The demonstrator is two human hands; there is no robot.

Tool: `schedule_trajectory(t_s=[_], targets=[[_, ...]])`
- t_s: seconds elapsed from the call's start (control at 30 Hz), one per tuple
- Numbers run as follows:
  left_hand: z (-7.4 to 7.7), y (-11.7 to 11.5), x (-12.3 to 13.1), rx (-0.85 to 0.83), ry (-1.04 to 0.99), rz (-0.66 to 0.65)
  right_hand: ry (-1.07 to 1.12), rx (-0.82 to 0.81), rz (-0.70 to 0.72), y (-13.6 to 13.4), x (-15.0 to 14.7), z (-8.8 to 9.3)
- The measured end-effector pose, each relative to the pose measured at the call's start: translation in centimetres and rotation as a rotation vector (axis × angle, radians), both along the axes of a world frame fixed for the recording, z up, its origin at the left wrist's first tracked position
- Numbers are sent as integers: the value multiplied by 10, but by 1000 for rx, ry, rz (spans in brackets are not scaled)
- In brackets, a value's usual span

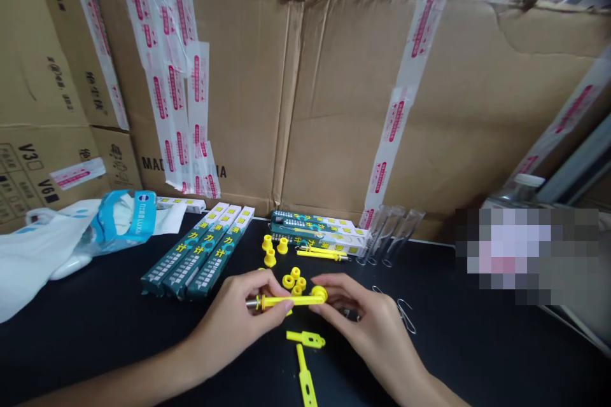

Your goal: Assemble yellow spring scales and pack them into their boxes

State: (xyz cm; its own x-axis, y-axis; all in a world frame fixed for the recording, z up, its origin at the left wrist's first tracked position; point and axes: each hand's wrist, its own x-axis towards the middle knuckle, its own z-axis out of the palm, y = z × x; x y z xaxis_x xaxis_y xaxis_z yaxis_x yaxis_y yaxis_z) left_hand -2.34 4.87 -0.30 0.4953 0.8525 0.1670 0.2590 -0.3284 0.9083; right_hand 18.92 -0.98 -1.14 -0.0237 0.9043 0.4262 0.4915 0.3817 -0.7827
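Low over the black tabletop, my left hand [233,305] pinches a yellow plastic rod [291,301] between thumb and fingers. A metal spring-like part shows at the rod's left end. My right hand [365,308] grips a round yellow cap [319,293] at the rod's right end; whether the two are joined, I cannot tell. Several small yellow collars [288,281] lie just beyond the hands, and taller yellow caps [270,258] stand farther back. Nearer me are two flat yellow slotted pieces [306,339], end to end. Bent metal wire hooks [405,316] lie beside my right hand.
Green-and-white boxes [203,254] lie at the left, with more boxes [317,224] at the back. Two yellow rods [322,254] rest before these, near clear tubes [398,238]. A plastic packet [124,219] lies far left. Cardboard walls [238,89] close off the back.
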Motion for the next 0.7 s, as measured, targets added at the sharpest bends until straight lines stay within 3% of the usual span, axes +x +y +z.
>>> schedule_trajectory(t_s=[0.2,0.43,0.7], targets=[[-1,-5,-1,65,43,-18,47,27,-13,-9,5,-12],[-1,-6,-2,23,65,-52,-2,103,-47,-11,2,-9],[2,-7,-3,119,131,-102,-85,209,-112,-12,3,-7]])
